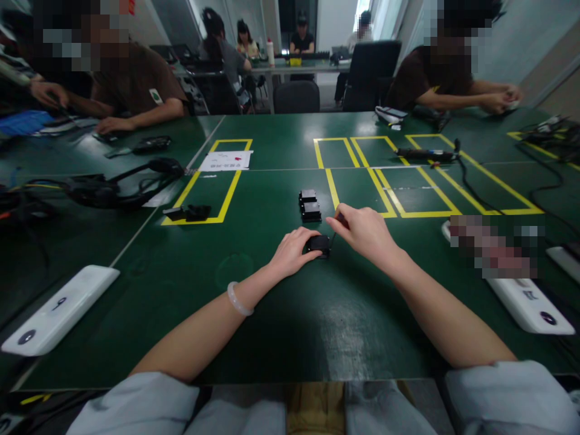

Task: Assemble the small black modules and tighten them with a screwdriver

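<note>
My left hand (294,249) grips a small black box-shaped part (319,243) on the green table, thumb on its near side and fingers at its far left. My right hand (360,228) is closed in a pinch just right of that part, around a thin dark tool (334,237) whose lower end comes down by the part's right edge. Whether the tip touches the part cannot be made out. Beyond my hands, two similar black parts sit one behind the other, the nearer (311,211) and the farther (308,196).
Yellow tape rectangles mark the green table (272,338). White devices lie at left (61,309) and right (528,302). A black headset-like object (122,184), a white paper (226,160) and a cabled black tool (426,155) lie farther back. People sit across the table.
</note>
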Available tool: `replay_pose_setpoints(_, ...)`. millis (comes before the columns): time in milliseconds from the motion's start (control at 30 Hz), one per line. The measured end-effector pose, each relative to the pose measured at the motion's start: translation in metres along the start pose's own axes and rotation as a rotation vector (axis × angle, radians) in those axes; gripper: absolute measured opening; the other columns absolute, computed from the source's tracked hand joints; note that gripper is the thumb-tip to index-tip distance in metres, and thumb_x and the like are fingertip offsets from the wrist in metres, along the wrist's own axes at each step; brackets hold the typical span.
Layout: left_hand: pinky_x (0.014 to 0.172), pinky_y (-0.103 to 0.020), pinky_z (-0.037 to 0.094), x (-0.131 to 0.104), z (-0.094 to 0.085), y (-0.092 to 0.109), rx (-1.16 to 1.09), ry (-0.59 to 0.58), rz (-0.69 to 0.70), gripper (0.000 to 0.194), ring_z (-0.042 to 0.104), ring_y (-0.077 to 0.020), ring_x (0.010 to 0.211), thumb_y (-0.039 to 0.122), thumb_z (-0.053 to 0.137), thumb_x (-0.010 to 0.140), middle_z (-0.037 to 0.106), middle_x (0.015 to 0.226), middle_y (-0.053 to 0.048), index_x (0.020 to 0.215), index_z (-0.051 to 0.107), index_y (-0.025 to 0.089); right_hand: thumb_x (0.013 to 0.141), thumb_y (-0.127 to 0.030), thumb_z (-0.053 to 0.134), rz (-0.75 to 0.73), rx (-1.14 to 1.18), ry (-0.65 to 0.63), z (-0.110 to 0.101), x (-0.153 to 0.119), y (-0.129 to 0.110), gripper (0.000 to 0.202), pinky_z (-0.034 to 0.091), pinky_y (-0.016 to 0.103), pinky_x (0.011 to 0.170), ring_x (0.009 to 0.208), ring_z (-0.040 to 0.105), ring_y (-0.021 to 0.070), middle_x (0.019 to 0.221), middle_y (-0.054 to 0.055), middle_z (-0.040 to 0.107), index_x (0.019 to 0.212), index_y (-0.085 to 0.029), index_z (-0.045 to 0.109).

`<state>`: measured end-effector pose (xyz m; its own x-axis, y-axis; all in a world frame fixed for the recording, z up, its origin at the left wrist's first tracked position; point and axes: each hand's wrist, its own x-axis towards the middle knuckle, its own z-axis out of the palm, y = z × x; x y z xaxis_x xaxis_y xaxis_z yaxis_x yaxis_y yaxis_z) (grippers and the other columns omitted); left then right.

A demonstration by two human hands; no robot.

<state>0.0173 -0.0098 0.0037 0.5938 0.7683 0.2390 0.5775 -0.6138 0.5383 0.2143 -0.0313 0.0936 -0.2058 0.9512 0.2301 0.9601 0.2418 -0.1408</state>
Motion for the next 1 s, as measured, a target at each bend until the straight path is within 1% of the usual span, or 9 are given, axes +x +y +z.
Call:
replay_pose_setpoints(100, 0.089, -0.037, 0.042, 0.004, -0.002, -0.006, 0.014, 0.018, -0.024, 0.036, 0.054, -0.0248, 0.105, 0.039, 0.062, 0.088, 0.058, 0.115, -0.005, 0.120, 0.055, 0.024, 0.093, -0.044, 0.042, -0.001, -0.071, -0.074, -0.007, 0.009, -0.003, 0.029, 0.023, 0.026, 0.055, 0.067, 0.059, 0.0176, 0.075, 0.004, 0.068, 0.091, -0.022, 0.060)
replay_pose_setpoints(167, 0.089, -0.037, 0.042, 0.006, -0.004, -0.011, 0.026, 0.029, -0.042, 0.036, 0.054, -0.0250, 0.105, 0.039, 0.063, 0.087, 0.058, 0.116, -0.006, 0.119, 0.055, 0.024, 0.093, -0.042, 0.041, 0.012, -0.116, -0.093, -0.009, 0.013, -0.005, 0.027, 0.022, 0.027, 0.055, 0.069, 0.060, 0.0190, 0.079, 0.005, 0.069, 0.095, -0.022, 0.059)
replay_pose_setpoints(300, 0.087, -0.037, 0.041, 0.010, -0.007, -0.018, 0.030, 0.030, -0.033, 0.036, 0.055, -0.0246, 0.103, 0.039, 0.064, 0.087, 0.060, 0.113, -0.005, 0.118, 0.056, 0.024, 0.094, -0.042, 0.038, 0.025, -0.167, -0.074, -0.006, 0.020, -0.010, 0.029, 0.020, 0.028, 0.054, 0.069, 0.062, 0.0206, 0.081, 0.007, 0.070, 0.098, -0.022, 0.059)
replay_pose_setpoints(433, 0.087, -0.037, 0.041, 0.011, -0.008, -0.020, 0.027, 0.029, -0.038, 0.036, 0.056, -0.0246, 0.101, 0.039, 0.066, 0.085, 0.062, 0.111, -0.005, 0.115, 0.057, 0.022, 0.094, -0.040, 0.038, 0.010, -0.165, -0.050, -0.002, 0.023, -0.015, 0.029, 0.021, 0.027, 0.054, 0.069, 0.062, 0.0197, 0.082, 0.008, 0.070, 0.102, -0.022, 0.059)
replay_pose_setpoints(633, 0.093, -0.040, 0.039, 0.010, -0.010, -0.020, 0.026, 0.015, -0.029, 0.037, 0.055, -0.0251, 0.104, 0.040, 0.064, 0.086, 0.063, 0.113, -0.004, 0.118, 0.056, 0.024, 0.097, -0.042, 0.030, 0.037, -0.167, -0.036, -0.001, 0.019, -0.015, 0.035, 0.021, 0.027, 0.054, 0.066, 0.062, 0.0197, 0.081, 0.008, 0.070, 0.102, -0.021, 0.058)
replay_pose_setpoints(900, 0.094, -0.039, 0.039, 0.010, -0.009, -0.024, -0.005, 0.019, -0.060, 0.037, 0.054, -0.0249, 0.104, 0.042, 0.064, 0.085, 0.063, 0.115, -0.003, 0.116, 0.056, 0.024, 0.098, -0.036, 0.028, -0.030, -0.153, -0.083, -0.002, 0.018, -0.017, 0.035, 0.024, 0.027, 0.056, 0.068, 0.063, 0.0188, 0.082, 0.009, 0.071, 0.108, -0.019, 0.057)
replay_pose_setpoints(1000, 0.093, -0.039, 0.039, 0.010, -0.009, -0.024, -0.020, 0.014, -0.057, 0.037, 0.055, -0.0245, 0.103, 0.042, 0.064, 0.085, 0.063, 0.115, -0.003, 0.117, 0.056, 0.024, 0.098, -0.033, 0.025, -0.060, -0.148, -0.095, -0.004, 0.017, -0.019, 0.036, 0.023, 0.027, 0.055, 0.068, 0.063, 0.0192, 0.081, 0.008, 0.070, 0.107, -0.019, 0.056)
